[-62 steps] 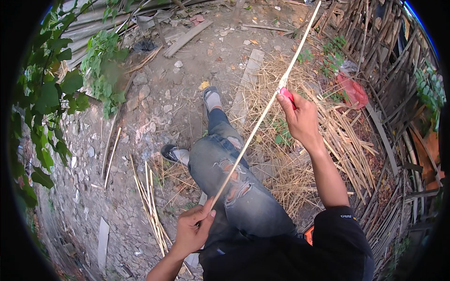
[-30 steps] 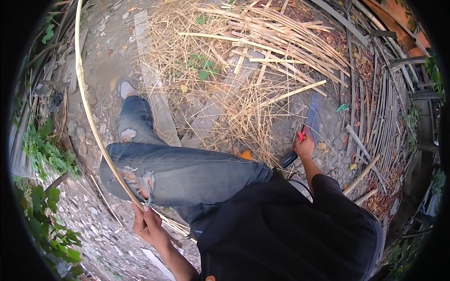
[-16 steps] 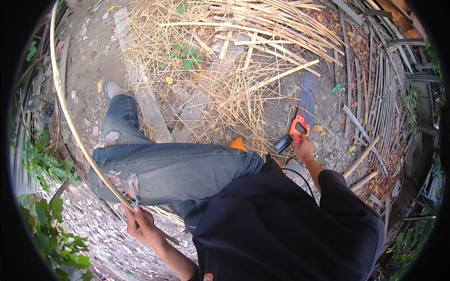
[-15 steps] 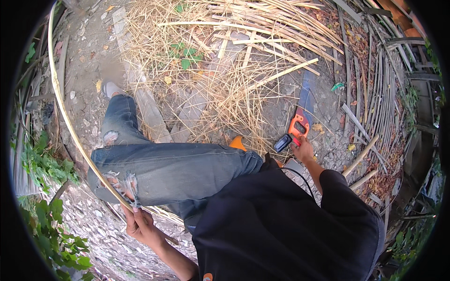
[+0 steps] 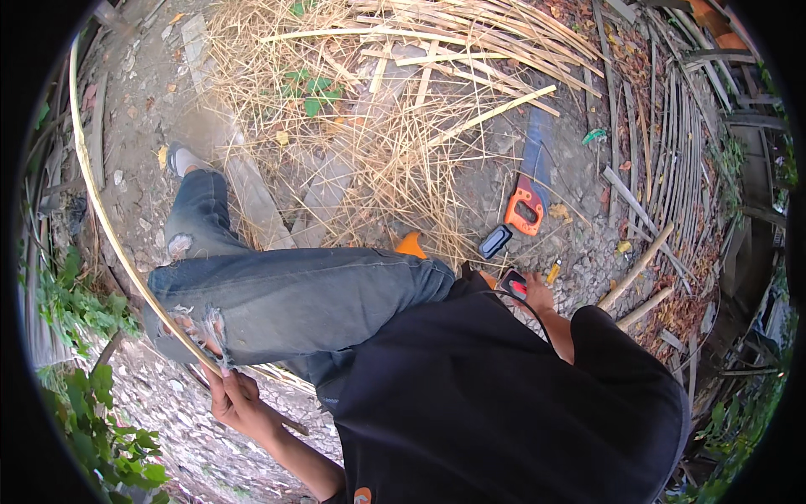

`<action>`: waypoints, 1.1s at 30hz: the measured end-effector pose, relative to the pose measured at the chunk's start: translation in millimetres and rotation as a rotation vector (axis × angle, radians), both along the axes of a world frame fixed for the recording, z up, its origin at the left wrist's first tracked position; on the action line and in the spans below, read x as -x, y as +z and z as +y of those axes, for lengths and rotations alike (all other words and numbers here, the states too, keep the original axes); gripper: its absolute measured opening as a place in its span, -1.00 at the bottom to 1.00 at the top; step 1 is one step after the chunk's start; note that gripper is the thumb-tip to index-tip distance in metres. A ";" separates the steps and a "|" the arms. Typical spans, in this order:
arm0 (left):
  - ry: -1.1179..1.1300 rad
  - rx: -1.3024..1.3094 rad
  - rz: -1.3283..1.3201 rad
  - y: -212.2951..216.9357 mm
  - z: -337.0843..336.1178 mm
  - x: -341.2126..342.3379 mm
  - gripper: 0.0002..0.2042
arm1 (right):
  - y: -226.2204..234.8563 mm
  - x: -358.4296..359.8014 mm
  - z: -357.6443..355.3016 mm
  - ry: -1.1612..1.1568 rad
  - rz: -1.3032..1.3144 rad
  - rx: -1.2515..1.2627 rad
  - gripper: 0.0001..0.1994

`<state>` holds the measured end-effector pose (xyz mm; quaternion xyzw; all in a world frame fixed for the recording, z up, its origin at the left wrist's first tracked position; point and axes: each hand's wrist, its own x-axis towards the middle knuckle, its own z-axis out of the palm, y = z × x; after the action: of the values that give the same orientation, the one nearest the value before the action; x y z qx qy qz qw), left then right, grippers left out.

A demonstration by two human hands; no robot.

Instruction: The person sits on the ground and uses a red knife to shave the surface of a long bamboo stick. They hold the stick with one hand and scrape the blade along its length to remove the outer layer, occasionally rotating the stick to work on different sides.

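Note:
My left hand [image 5: 238,398] is closed around the lower part of a long, pale split-wood strip [image 5: 109,218], perhaps bamboo. The strip bows upward past my torn jeans toward the far left. My right hand [image 5: 539,296], at my right side, is closed on a small red object [image 5: 519,290] whose kind I cannot make out. Right beside those fingers is a dark, flat, phone-like thing [image 5: 508,279]. A yellow lighter-like stick [image 5: 553,270] lies just beyond the hand. Farther out rest a dark oblong case [image 5: 495,242] and a handsaw [image 5: 525,210] with an orange handle.
An orange curved piece [image 5: 411,245] shows beside my knee. Thin shavings [image 5: 378,176] cover the ground ahead, with a pile of split strips [image 5: 504,42] beyond. Two round sticks [image 5: 638,267] lie at right, near long grey poles [image 5: 672,160]. Leafy plants [image 5: 96,420] stand at left.
My right hand has drawn back from beside the saw handle toward my body, carrying the red object, and now is by the phone-like thing. My left hand keeps its hold on the strip.

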<state>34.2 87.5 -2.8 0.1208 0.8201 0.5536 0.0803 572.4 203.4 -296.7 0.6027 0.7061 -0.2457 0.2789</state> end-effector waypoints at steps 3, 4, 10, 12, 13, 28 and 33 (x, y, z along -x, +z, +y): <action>-0.011 0.007 -0.006 0.9 -0.9 2.3 -0.57 | -1.8 4.1 -4.1 -0.049 0.045 -0.008 -0.20; -0.015 -0.003 -0.010 -0.2 -3.7 4.1 -0.57 | -3.5 3.5 -4.8 -0.055 0.065 -0.013 -0.20; 0.018 -0.029 -0.020 0.5 -1.7 -0.1 -0.56 | -11.0 -1.8 -12.1 -0.073 0.099 -0.053 -0.22; 0.023 -0.027 -0.026 -0.4 -1.1 0.2 -0.57 | -16.5 -4.5 -15.2 -0.083 0.106 -0.058 -0.22; 0.027 -0.023 -0.029 0.1 -0.6 0.7 -0.57 | -18.0 -5.3 -15.9 -0.088 0.109 -0.060 -0.22; 0.023 -0.106 -0.017 -5.5 -3.9 3.1 -0.58 | -16.5 -5.2 -10.3 -0.191 0.200 -0.090 -0.15; 0.060 -0.128 -0.024 -4.2 0.7 2.9 -0.57 | -11.9 -9.1 -3.4 -0.191 0.238 -0.072 -0.11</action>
<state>31.3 88.2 -7.0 0.0942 0.7853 0.6083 0.0658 581.5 199.9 -308.7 0.6434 0.6819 -0.3153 0.1470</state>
